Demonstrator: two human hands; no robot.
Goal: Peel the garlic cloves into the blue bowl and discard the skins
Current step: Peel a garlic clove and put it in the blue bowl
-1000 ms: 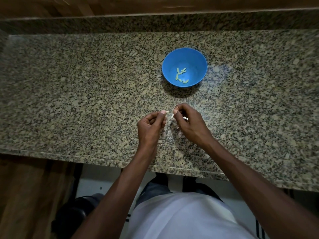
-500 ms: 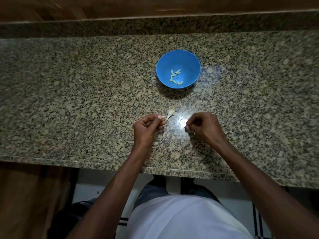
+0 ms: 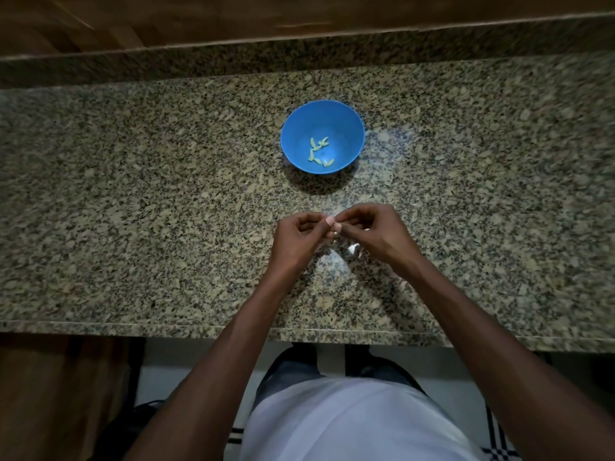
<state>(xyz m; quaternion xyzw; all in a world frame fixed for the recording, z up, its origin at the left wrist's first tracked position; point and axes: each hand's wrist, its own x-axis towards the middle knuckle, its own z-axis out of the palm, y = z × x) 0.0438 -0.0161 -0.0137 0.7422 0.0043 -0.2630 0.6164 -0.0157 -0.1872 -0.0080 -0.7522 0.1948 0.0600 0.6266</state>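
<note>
Head view: left hand (image 3: 299,239) and right hand (image 3: 372,234), apart half a second ago, now meet fingertip to fingertip, pinching something too small to identify, likely the next garlic clove; beyond, peeled cloves (image 3: 318,153) lie in the blue bowl (image 3: 346,126)

You are looking down on a speckled granite counter (image 3: 133,201), tan and black in grain, with a raised strip of the same stone along its far side. The blue bowl (image 3: 293,128) stands directly on the counter, a little beyond its middle, with a few pale peeled cloves (image 3: 318,153) in its bottom. On your side of the bowl and slightly to its right, a small pale scrap (image 3: 353,249) lies on the stone; it is too small to tell whether it is skin or clove. The bowl's shadow falls on the stone just nearer you.
</note>
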